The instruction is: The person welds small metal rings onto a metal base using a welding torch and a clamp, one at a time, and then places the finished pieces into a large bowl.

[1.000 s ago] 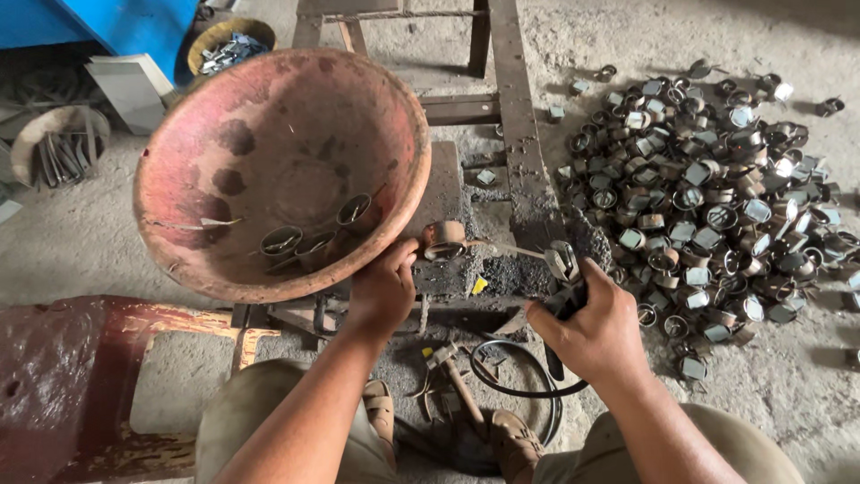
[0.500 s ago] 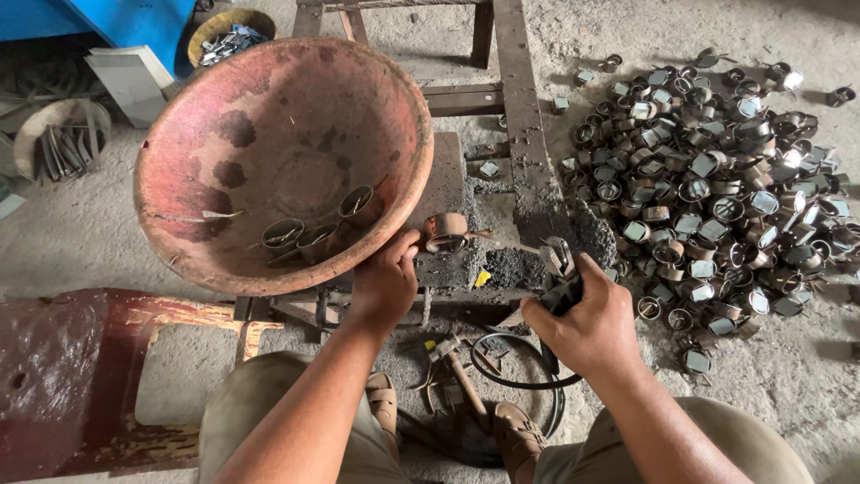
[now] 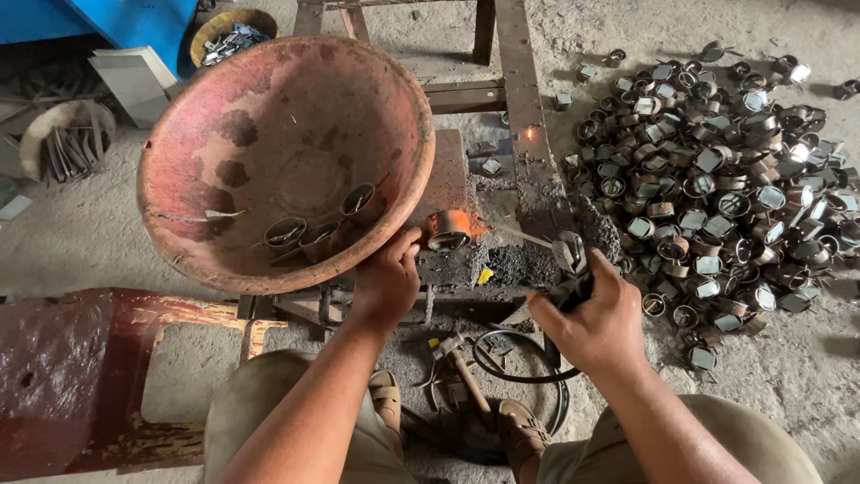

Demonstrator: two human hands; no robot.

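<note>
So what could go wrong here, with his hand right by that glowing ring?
The left hand holds the glowing metal ring bare, so a burn seems likely. The rod in the right hand throws sparks that could hit skin or the sandalled feet below. The big bowl sits tilted and might slip.

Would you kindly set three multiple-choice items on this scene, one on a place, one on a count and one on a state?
1. Where does the heap of metal rings lie?
A. On the floor, at the person's right
B. Inside the bowl
C. On the red bench

2. How many rings lie in the big red bowl?
A. None
B. About three
C. Dozens

3. How is the ring by the left hand?
A. Painted blue
B. Crushed flat
C. Glowing orange

Answers: 1 A, the heap spreads over the floor on the right; 2 B, three sit near its low rim; 3 C, the rod from the right hand meets its glow.
</note>
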